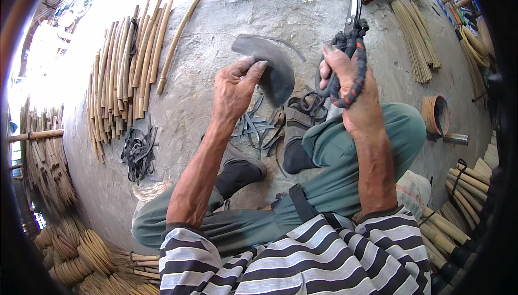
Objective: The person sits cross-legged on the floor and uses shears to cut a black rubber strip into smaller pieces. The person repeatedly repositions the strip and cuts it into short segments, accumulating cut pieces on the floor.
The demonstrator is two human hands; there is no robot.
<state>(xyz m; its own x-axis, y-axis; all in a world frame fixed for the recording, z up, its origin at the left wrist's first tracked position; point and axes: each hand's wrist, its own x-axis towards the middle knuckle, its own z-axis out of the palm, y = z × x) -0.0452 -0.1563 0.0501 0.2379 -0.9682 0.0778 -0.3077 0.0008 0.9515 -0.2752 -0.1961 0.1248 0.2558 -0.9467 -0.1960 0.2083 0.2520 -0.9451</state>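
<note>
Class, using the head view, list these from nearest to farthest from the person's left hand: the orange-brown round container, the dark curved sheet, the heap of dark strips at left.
1. Dark curved sheet: pinched in the left hand.
2. Heap of dark strips: on the floor, left of the legs.
3. Orange-brown round container: far across, right of the right knee.

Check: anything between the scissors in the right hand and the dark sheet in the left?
Nothing visible blocks the scissors in the right hand from the dark sheet in the left hand. A thin dark strip shows in the gap; whether it hangs off the sheet is unclear.
</note>
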